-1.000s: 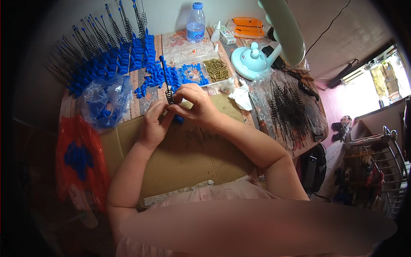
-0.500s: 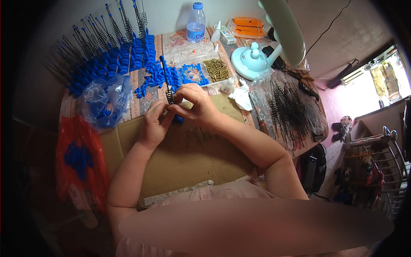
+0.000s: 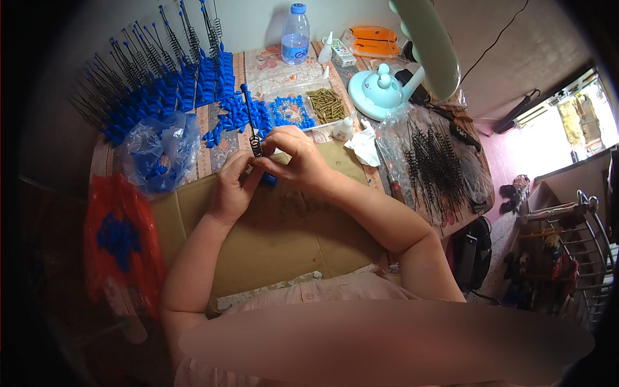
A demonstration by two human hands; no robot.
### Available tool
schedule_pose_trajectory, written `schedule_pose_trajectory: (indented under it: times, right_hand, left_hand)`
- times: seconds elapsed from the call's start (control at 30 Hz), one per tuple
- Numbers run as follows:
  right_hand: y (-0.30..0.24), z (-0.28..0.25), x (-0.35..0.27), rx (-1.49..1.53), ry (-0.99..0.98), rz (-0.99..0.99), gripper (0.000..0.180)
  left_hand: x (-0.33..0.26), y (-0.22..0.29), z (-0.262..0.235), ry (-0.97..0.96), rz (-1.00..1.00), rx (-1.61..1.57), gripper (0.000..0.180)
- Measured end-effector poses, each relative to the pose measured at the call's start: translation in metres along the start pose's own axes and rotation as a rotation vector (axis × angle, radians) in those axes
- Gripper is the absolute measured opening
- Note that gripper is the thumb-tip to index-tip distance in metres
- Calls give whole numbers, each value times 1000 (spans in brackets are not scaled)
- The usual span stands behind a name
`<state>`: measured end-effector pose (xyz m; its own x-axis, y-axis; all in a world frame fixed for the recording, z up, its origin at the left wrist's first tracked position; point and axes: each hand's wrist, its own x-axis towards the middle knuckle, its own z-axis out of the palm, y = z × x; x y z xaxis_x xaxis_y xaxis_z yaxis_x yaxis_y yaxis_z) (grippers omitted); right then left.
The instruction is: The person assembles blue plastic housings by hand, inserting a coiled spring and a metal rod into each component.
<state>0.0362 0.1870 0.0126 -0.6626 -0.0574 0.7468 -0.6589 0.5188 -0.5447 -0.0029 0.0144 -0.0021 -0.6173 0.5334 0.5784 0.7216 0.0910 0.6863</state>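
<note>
Over the brown cardboard [image 3: 290, 226], my two hands meet around one black coiled spring rod [image 3: 254, 138] that stands nearly upright with a small blue tip. My left hand [image 3: 232, 182] pinches its lower end from the left. From the right, my right hand [image 3: 293, 158] closes thumb and fingers on the same spot. Below the fingers a blue plastic piece [image 3: 269, 180] shows, partly hidden by the hands; whether it is joined to the rod I cannot tell. Just beyond lies a heap of small blue cone-like pieces [image 3: 248, 115].
Rows of blue bases with spring rods [image 3: 187, 80] fill the back left. A box of brass-coloured pins [image 3: 327, 105], a water bottle [image 3: 295, 35] and a pale blue lamp base [image 3: 375, 93] stand behind. Loose black spring rods [image 3: 438, 164] lie right; a red bag [image 3: 122, 245] hangs left.
</note>
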Motion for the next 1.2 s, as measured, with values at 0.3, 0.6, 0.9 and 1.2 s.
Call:
schedule_pose_trajectory:
  times: [0.3, 0.6, 0.9, 1.2]
  right_hand:
    - [0, -2, 0, -18, -25, 1, 23]
    - [-1, -1, 1, 6, -5, -2, 20]
    - [-1, 0, 0, 1, -14, 6, 20]
    - [1, -2, 0, -34, -43, -6, 26]
  left_hand:
    - [-1, 1, -2, -16, -19, 16, 10]
    - [-1, -3, 0, -8, -1, 14, 12]
    - [-2, -5, 0, 15, 16, 9, 13]
    - [-2, -2, -1, 2, -20, 0, 12]
